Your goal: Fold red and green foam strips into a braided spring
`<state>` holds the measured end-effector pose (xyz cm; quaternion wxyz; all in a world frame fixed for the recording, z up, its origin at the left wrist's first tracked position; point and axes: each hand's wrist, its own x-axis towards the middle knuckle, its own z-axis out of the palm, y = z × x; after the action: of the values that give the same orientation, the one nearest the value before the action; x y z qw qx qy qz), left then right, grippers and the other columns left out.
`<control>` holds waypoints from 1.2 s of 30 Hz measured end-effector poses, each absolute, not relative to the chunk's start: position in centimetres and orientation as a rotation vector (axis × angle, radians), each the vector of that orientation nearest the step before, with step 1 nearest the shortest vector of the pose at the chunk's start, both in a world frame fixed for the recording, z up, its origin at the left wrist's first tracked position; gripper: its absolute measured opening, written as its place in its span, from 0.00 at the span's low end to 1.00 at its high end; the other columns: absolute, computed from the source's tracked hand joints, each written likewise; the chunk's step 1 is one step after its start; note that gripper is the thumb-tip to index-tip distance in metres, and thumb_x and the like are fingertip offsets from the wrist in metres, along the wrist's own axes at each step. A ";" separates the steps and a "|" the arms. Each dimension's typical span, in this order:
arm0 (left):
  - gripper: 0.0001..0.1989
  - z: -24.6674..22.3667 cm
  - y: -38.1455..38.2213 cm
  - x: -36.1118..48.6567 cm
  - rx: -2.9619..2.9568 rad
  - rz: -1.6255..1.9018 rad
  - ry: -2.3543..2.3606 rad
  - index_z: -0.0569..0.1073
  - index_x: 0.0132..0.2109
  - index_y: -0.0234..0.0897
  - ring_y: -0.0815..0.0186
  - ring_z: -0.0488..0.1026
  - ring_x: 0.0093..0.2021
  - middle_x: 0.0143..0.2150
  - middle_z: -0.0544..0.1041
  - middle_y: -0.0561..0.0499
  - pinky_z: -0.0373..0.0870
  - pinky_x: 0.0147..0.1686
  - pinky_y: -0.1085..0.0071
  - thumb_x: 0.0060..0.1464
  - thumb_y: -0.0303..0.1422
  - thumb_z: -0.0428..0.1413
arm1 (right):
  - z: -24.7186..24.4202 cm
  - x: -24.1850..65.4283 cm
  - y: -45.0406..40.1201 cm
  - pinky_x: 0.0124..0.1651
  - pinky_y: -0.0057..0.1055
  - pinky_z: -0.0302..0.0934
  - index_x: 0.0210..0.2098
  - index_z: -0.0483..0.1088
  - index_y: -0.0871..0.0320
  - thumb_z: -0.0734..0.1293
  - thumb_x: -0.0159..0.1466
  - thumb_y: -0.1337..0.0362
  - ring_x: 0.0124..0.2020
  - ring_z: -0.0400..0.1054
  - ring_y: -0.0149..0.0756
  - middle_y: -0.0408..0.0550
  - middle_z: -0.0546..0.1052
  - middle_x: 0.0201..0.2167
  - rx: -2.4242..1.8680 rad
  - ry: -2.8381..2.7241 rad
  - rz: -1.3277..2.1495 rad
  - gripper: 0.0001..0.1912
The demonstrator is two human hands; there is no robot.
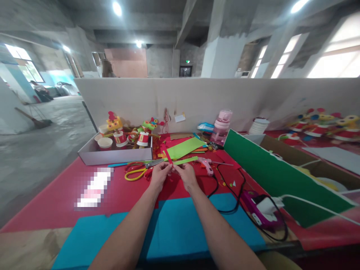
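Observation:
My left hand [161,174] pinches the lower end of a red paper strip [168,154] that points up and away. Close beside it, almost touching, my right hand [185,174] is closed on a light green paper strip [188,160] that runs off to the right. The two strips meet at my fingertips. Scissors with red and yellow handles [135,174] lie just left of my left hand. A pink glue gun [207,166] rests to the right of my right hand. Behind the hands lies a green paper sheet [185,147].
A white box [118,155] with paper cups and cup figures stands at the back left. On the right are a long green-sided box [261,172], a purple power strip [260,215] with cables, and a pink bottle [223,123]. Blue sheets [174,228] lie under my forearms.

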<state>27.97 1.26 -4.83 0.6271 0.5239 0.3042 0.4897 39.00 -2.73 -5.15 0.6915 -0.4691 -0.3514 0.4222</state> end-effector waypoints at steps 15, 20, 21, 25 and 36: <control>0.15 -4.3 1.0 28.1 0.996 1.109 0.709 0.73 0.26 0.32 0.75 0.62 0.19 0.19 0.69 0.54 0.57 0.21 0.76 0.34 0.37 0.67 | -5.1 39.0 -2.6 0.37 0.32 0.65 0.24 0.70 0.58 0.75 0.42 0.56 0.25 0.65 0.29 0.40 0.72 0.22 -0.917 -0.680 1.055 0.16; 0.15 -4.5 0.9 28.2 0.981 1.115 0.739 0.73 0.26 0.31 0.75 0.62 0.19 0.18 0.69 0.53 0.58 0.20 0.77 0.33 0.37 0.67 | -5.4 38.8 -2.5 0.34 0.30 0.64 0.25 0.69 0.57 0.74 0.43 0.55 0.24 0.65 0.30 0.40 0.71 0.20 -0.939 -0.692 1.039 0.16; 0.15 -4.5 0.9 28.3 0.974 1.114 0.744 0.73 0.26 0.31 0.76 0.62 0.18 0.18 0.69 0.54 0.58 0.20 0.77 0.33 0.37 0.67 | -5.4 38.7 -2.5 0.33 0.30 0.64 0.25 0.69 0.57 0.74 0.43 0.55 0.24 0.65 0.30 0.40 0.71 0.20 -0.940 -0.687 1.037 0.15; 0.16 -4.7 0.8 28.3 0.947 1.101 0.767 0.72 0.26 0.31 0.76 0.62 0.17 0.17 0.68 0.54 0.57 0.19 0.77 0.32 0.37 0.67 | -5.3 38.5 -2.6 0.32 0.29 0.63 0.25 0.69 0.57 0.73 0.44 0.56 0.24 0.64 0.29 0.39 0.70 0.19 -0.943 -0.671 1.034 0.14; 0.16 -5.1 0.8 28.5 0.954 1.091 0.764 0.72 0.26 0.31 0.76 0.63 0.17 0.17 0.69 0.54 0.57 0.19 0.78 0.30 0.35 0.67 | -5.6 38.4 -2.6 0.30 0.28 0.61 0.29 0.71 0.56 0.73 0.46 0.50 0.23 0.64 0.30 0.39 0.71 0.21 -1.006 -0.753 0.991 0.18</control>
<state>28.46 0.80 -5.07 0.6827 0.4253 0.3408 0.4867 38.43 -2.61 -5.62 0.6965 -0.4510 -0.3375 0.4445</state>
